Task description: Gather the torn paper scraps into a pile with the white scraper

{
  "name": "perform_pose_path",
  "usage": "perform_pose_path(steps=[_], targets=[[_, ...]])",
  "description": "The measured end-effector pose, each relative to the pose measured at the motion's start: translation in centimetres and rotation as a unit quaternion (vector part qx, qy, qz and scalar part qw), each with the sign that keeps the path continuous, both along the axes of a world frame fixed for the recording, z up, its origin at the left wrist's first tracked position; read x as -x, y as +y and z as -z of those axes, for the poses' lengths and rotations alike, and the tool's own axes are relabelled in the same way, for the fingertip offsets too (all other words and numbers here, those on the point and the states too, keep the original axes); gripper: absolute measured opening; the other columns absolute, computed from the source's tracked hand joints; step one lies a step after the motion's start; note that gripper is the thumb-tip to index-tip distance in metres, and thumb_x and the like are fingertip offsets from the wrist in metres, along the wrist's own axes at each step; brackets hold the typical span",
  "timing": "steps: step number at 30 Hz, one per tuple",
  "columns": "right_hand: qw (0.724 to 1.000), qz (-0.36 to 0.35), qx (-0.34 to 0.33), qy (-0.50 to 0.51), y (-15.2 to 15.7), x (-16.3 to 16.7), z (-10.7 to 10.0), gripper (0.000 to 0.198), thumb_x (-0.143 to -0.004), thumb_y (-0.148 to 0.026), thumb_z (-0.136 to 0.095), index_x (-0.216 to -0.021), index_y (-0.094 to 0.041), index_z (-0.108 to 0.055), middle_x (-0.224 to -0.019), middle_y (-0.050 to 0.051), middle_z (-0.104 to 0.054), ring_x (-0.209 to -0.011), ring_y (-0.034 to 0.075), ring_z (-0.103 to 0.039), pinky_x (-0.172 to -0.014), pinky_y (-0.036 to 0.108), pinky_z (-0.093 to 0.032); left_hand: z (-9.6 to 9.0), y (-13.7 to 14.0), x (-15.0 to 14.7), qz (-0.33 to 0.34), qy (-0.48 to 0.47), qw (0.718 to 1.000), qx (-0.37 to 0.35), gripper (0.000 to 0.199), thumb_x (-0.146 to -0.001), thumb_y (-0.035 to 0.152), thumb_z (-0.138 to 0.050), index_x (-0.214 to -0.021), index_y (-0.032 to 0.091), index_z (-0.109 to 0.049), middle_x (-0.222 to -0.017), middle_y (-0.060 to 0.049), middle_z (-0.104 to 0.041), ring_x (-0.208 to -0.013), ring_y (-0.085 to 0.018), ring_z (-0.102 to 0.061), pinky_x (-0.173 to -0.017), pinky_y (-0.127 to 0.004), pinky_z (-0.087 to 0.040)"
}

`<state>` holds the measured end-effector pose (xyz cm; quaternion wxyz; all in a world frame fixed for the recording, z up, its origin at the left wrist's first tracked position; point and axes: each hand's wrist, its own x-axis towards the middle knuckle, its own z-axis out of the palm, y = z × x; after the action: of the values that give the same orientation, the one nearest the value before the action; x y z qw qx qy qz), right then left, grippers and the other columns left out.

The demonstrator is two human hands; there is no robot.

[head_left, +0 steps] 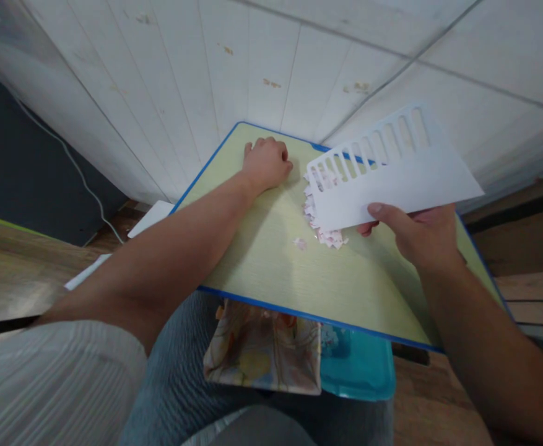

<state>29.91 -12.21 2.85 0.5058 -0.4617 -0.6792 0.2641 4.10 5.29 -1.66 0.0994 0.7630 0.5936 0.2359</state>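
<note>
My right hand (pixel 422 238) pinches the lower edge of a white card (pixel 382 195), its thumb lying on top. The card is tilted above the table, and a row of long rounded slots runs along its far side. Beneath its left end lies a heap of small pale pink-white paper scraps (pixel 329 238), partly covered by the card. One loose scrap (pixel 299 244) rests a little nearer to me. My left hand (pixel 266 164) lies on the tabletop left of the heap, fingers curled under; whatever is beneath them is hidden.
The small yellow-green table (pixel 252 266) has a blue rim and stands against a white plank wall (pixel 271 62). Below its front edge are a patterned fabric pouch (pixel 262 362) and a turquoise plastic container (pixel 364 365). White sheets (pixel 153 217) lie low at the left.
</note>
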Motion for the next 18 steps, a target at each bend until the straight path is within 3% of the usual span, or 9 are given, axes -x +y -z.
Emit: perform_pose_path(steps=[4,9,13,18], targets=[[0.999,-0.03,0.006,-0.045,-0.8,0.0,0.1,0.039,-0.095,-0.046,-0.099,-0.071,-0.027,-0.076,-0.065,0.002,-0.077,-0.053,0.024,-0.072,-0.053,0.038,-0.063,0.2,0.2,-0.1,-0.001,-0.008,1.0,0.002,0.032,-0.102,0.035,-0.072,-0.129,0.027,-0.088,-0.154,-0.015,-0.079,-0.156,-0.044,-0.062,-0.143,-0.068,-0.034],[0.993,-0.032,0.037,-0.107,-1.1,0.3,0.9,0.05,-0.1,-0.057,-0.094,-0.064,-0.027,-0.077,-0.067,0.005,-0.079,-0.062,0.026,-0.078,-0.067,0.041,-0.071,0.3,0.4,-0.1,0.005,-0.011,1.0,0.01,0.032,-0.103,0.036,-0.071,-0.128,0.026,-0.088,-0.153,-0.017,-0.079,-0.156,-0.046,-0.061,-0.143,-0.068,-0.034],[0.992,-0.006,0.073,-0.107,-1.1,0.5,1.0,0.054,-0.097,-0.065,-0.095,-0.065,-0.027,-0.075,-0.066,0.006,-0.078,-0.06,0.026,-0.075,-0.061,0.041,-0.068,0.3,0.4,0.0,0.005,-0.013,1.0,0.002,0.036,-0.101,0.035,-0.07,-0.131,0.029,-0.089,-0.153,-0.015,-0.08,-0.156,-0.047,-0.06,-0.141,-0.071,-0.035],[0.991,-0.008,0.094,-0.095,-1.3,0.7,0.5,0.05,-0.098,-0.061,-0.094,-0.067,-0.028,-0.072,-0.066,0.006,-0.076,-0.06,0.027,-0.074,-0.054,0.04,-0.065,0.4,0.3,0.0,0.008,-0.022,1.0,0.0,0.035,-0.101,0.036,-0.071,-0.132,0.03,-0.088,-0.152,-0.014,-0.08,-0.157,-0.046,-0.059,-0.141,-0.071,-0.035]])
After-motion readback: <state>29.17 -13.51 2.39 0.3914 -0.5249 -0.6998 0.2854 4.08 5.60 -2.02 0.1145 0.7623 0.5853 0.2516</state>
